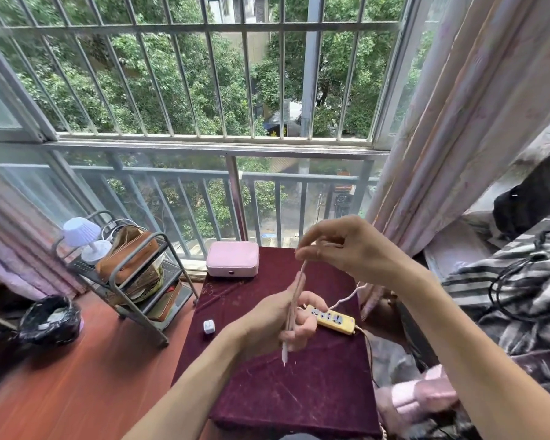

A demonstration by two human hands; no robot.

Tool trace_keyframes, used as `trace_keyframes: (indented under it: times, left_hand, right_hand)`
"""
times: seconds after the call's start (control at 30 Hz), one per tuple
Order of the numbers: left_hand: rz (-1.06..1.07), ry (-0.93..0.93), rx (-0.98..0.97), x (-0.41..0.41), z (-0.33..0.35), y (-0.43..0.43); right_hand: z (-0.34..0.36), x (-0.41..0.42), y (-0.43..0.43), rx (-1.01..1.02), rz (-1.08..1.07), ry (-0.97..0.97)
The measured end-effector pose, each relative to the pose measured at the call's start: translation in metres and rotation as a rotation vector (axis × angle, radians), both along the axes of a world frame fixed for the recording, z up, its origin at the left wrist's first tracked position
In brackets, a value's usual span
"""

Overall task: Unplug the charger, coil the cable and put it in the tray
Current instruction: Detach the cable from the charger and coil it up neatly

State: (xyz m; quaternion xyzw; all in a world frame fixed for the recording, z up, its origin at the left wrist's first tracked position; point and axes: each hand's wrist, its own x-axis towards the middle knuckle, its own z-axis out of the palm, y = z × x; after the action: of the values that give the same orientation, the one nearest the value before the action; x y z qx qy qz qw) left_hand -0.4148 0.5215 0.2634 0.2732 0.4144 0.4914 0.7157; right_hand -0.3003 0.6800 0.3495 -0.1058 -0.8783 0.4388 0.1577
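A thin white charger cable (300,279) is stretched in folded strands between my two hands above the dark red table (299,392). My left hand (286,322) grips the lower end of the strands, and the cable's connector tip hangs below its fingers. My right hand (340,246) pinches the upper end, higher and to the right. One strand sags from the right hand toward the yellow power strip (334,319) lying on the table. A small white charger cube (209,327) sits alone on the table's left side. A pink case (232,259) rests at the table's far edge.
A grey metal rack (134,281) with a brown bag and a small white lamp (83,236) stands left of the table. A black-lined bin (50,319) is on the wooden floor. Curtains and a bed with striped fabric (505,296) lie to the right; window bars are behind.
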Motion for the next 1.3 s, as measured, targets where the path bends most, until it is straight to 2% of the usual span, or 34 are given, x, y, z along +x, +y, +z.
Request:
trace_keyframes:
  times: [0.07,0.2,0.33,0.47,0.6,0.7,0.9,1.0,1.1,1.2,1.3]
  left_hand:
    - [-0.02,-0.155,0.013,0.001,-0.001,-0.001]
    - [-0.065,-0.28,0.135,0.007,0.004,-0.004]
    - [0.051,-0.221,0.188,0.009,0.014,-0.009]
    - [0.107,-0.265,0.216,0.005,0.023,-0.013]
    - [0.042,-0.302,0.293,0.0,0.034,-0.016]
    - [0.119,-0.331,0.323,-0.004,0.043,-0.008]
    - [0.333,-0.129,0.282,-0.027,0.043,0.01]
    - [0.406,-0.042,0.206,-0.039,0.035,0.012]
    - [0.457,-0.046,0.161,-0.047,0.022,0.013]
    - [0.47,0.024,0.123,-0.047,0.012,0.014]
    - [0.393,0.245,0.082,-0.042,0.006,0.013]
  right_hand:
    - [-0.012,-0.007,0.007,-0.067,0.0,0.037]
    - [-0.034,-0.019,0.014,-0.199,-0.025,0.166]
    - [-0.059,-0.026,0.016,-0.377,-0.082,0.299]
    - [-0.079,-0.026,0.01,-0.533,-0.165,0.395]
    - [-0.1,-0.027,-0.009,-0.612,-0.219,0.383]
    - [-0.116,-0.028,-0.034,-0.645,-0.294,0.347]
    - [-0.141,-0.017,-0.082,-0.38,-0.297,0.113]
    - [-0.138,0.0,-0.089,-0.204,-0.203,-0.026]
    - [-0.12,0.016,-0.088,-0.003,-0.088,-0.17]
    - [-0.091,0.024,-0.088,0.247,-0.044,-0.351]
    - [-0.06,0.027,-0.086,0.472,-0.066,-0.411]
